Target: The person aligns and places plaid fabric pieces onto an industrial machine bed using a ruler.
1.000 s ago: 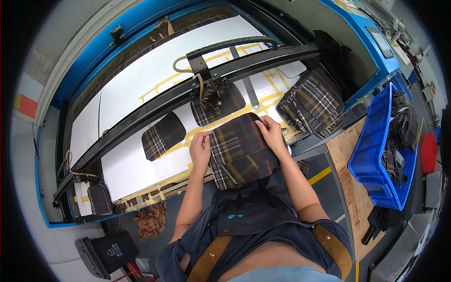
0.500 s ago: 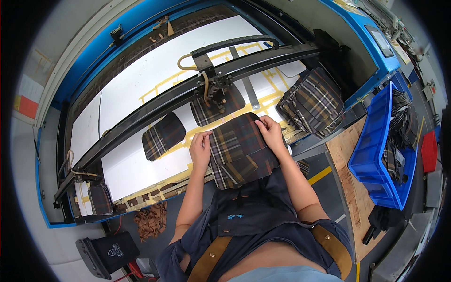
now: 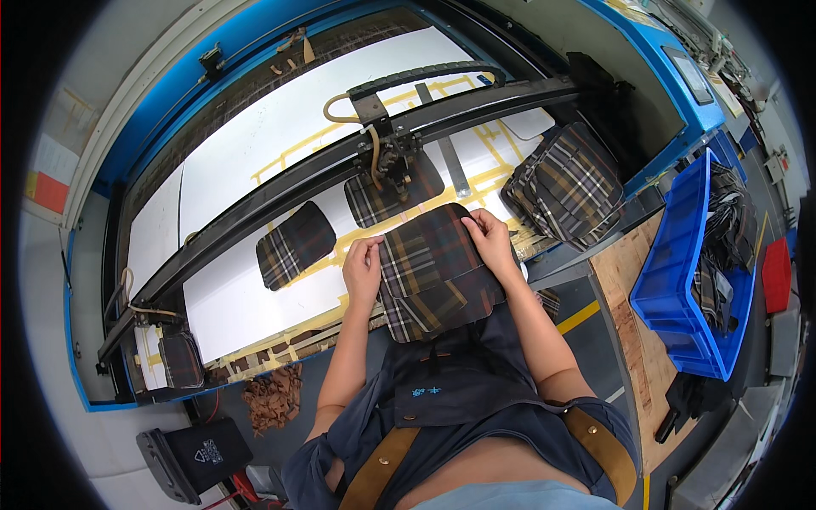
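Fingers of the left hand [image 3: 363, 270] pinch the left edge of the plaid cloth [image 3: 429, 272], and those of the right hand [image 3: 491, 240] pinch its upper right corner, before the person's waist. Beyond stands a big blue machine [image 3: 637, 34] with a white board [image 3: 255, 127] and a black beam [image 3: 493, 112] across it. Right of the hands is a blue bin [image 3: 667, 255] holding dark cloth, then a plaid pile [image 3: 574, 187], and, left of that, a small plaid piece [image 3: 297, 245] on the board.
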`<state>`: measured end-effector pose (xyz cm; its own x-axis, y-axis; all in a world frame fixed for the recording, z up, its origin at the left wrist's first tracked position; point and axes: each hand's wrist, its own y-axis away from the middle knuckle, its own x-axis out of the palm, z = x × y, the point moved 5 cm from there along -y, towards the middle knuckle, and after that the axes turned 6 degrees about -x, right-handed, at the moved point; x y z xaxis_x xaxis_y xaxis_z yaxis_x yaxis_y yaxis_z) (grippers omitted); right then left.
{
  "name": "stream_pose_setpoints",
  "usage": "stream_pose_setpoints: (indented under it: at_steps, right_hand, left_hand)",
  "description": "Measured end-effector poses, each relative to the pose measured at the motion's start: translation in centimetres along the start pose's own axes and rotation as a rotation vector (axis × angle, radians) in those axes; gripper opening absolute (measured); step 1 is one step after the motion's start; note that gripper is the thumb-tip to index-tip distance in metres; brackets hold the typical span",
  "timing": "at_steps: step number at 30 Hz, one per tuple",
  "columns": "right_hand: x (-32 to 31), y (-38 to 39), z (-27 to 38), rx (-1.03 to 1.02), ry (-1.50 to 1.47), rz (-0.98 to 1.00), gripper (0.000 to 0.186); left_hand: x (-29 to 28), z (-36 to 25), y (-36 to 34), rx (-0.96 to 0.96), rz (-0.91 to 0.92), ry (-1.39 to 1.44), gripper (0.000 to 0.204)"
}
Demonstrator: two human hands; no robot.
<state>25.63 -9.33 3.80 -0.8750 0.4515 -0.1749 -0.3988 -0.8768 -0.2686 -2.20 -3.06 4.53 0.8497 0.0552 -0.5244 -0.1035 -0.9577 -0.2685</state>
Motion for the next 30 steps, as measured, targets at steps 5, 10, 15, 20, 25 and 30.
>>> stream_pose_setpoints:
  at_steps: [5,10,15,20,25,30]
  right_hand:
    - [0.0,-0.1,-1.0,0.003,0.007,0.005,0.016]
    - [-0.1,0.2,-1.2,-0.013,-0.029,-0.013,0.015]
    - [0.2,0.3,-1.2,0.006,0.006,0.013,0.015]
    - [0.1,0.4,-0.8,-0.008,-0.030,-0.007,0.014]
    - [0.6,0.0,-1.1,0.007,0.081,0.094,0.014]
    - [2.3,-2.7,1.9,-0.171,0.138,0.122,0.016]
  left_hand:
    - [-0.2,0.3,-0.3,-0.065,0.057,0.066,0.014]
    - [-0.9,0.4,-1.7,-0.051,0.043,0.195,0.015]
    - [-1.0,4.4,-4.3,-0.241,0.191,0.295,0.050]
    - [-0.8,4.3,-8.8,-0.537,0.349,0.527,0.053]
    - [0.8,3.7,-10.6,-0.285,0.363,0.063,0.026]
    - [-3.7,0.2,-9.3,0.084,0.029,-0.051,0.021]
